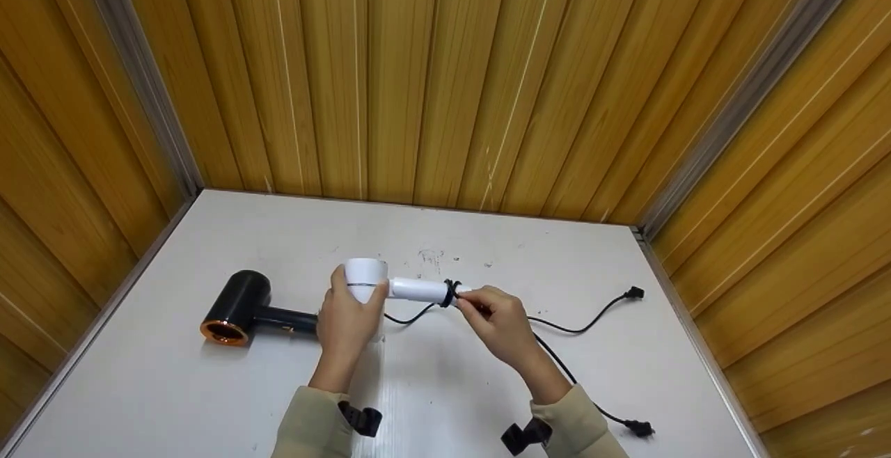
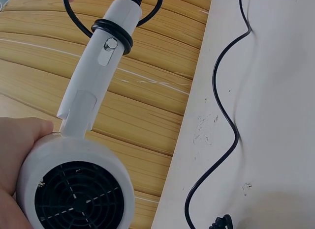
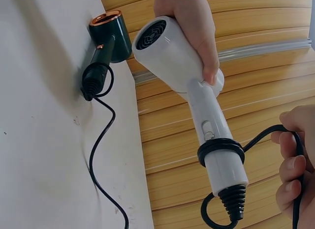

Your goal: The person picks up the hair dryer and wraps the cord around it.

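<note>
A white hair dryer (image 1: pixel 416 289) is held up above the table, its handle pointing right in the head view. My left hand (image 1: pixel 351 322) grips it round the barrel; the round black grille (image 2: pixel 80 202) shows in the left wrist view. Black power cord (image 3: pixel 261 134) is wound about the handle near its lower end, below a slide switch (image 3: pixel 208 130). Between thumb and fingers my right hand (image 1: pixel 502 326) pinches this cord just beyond the handle. In the right wrist view, the cord runs taut from the coil to the right hand's curled fingers (image 3: pixel 290 165).
A dark hair dryer (image 1: pixel 240 301) with a copper-coloured rim lies at left on the white table (image 1: pixel 209 402). Its cord crosses the tabletop. Two plugs lie on the right, one farther back (image 1: pixel 634 293) and one nearer (image 1: pixel 639 429). Wood-look panels (image 1: pixel 445 82) enclose the table.
</note>
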The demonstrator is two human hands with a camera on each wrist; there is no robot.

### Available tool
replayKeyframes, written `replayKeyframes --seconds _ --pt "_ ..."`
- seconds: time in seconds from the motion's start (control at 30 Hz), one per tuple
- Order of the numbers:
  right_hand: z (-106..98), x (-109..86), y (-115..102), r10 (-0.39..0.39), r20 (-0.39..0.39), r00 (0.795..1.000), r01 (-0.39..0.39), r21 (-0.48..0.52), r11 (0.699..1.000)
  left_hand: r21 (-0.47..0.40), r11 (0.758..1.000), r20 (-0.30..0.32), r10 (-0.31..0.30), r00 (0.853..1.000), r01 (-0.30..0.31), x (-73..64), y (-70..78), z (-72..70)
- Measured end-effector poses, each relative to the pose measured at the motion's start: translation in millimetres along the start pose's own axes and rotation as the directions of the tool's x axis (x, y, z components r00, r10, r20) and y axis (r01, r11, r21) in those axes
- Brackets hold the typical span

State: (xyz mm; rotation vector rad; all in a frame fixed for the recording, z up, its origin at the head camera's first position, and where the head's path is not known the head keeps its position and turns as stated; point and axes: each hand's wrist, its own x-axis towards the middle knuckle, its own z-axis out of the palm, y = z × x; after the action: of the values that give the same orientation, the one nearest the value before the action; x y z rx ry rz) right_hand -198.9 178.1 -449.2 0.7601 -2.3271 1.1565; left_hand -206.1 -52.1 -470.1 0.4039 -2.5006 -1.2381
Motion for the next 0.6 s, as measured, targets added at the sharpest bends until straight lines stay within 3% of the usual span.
replayKeyframes --seconds 0.23,0.47,0.6 --pt "11 -8.9 9 -0.131 -0.056 0.990 0.131 -0.005 0.991 -0.017 1.000 0.001 -0.022 1.000 0.022 0.4 -0.1 -0.2" --pt "22 -17.3 17 -0.250 -0.092 0.964 0.237 -0.131 0.963 -0.039 0.998 0.004 -0.042 0.999 0.042 1.9 -1.6 -0.2" --pt "31 -23.2 23 -0.273 -0.098 0.957 0.256 -0.155 0.954 -0.064 0.996 0.010 -0.059 0.998 0.060 2.5 -3.7 -0.8"
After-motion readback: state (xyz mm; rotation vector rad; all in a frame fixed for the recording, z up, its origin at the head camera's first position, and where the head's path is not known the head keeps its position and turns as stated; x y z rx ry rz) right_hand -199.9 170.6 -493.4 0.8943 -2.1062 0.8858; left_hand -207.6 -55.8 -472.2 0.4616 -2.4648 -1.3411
